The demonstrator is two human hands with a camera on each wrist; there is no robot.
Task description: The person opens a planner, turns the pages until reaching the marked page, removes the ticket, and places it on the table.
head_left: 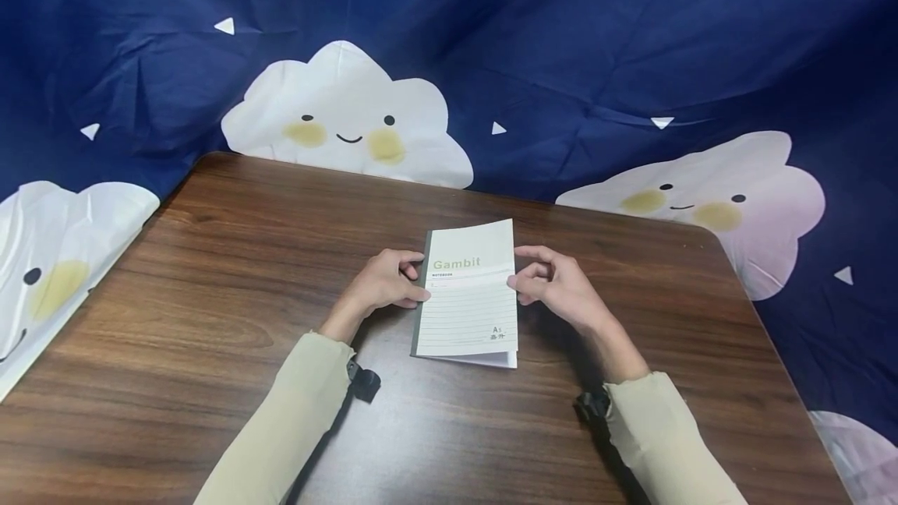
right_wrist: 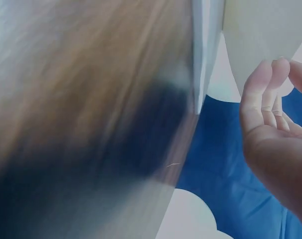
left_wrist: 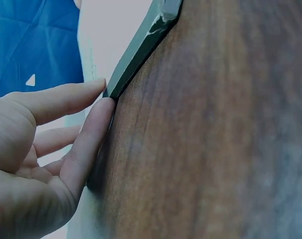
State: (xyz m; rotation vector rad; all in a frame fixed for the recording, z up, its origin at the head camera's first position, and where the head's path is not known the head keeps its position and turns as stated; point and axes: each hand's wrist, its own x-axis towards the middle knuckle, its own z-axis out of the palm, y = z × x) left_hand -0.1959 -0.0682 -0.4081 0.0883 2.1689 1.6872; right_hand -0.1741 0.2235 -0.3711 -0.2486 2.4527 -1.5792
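A pale notebook (head_left: 466,310) with "Gambit" printed on its cover and a dark spine strip lies on the wooden table, spine to the left. Its cover is slightly raised at the lower right, showing white pages beneath. At the spine, my left hand (head_left: 384,280) pinches the notebook with thumb and index finger; the left wrist view shows both tips meeting at the dark spine (left_wrist: 136,52). My right hand (head_left: 561,287) pinches the cover's right edge between thumb and fingers. In the right wrist view, those fingertips meet the lifted cover (right_wrist: 263,30), apart from the page block (right_wrist: 201,59).
The brown wooden table (head_left: 210,294) has rounded far corners. Behind it hangs a dark blue cloth (head_left: 596,45) with smiling clouds and small white triangles. Black straps with small devices (head_left: 365,382) sit at both wrists, below light sleeves.
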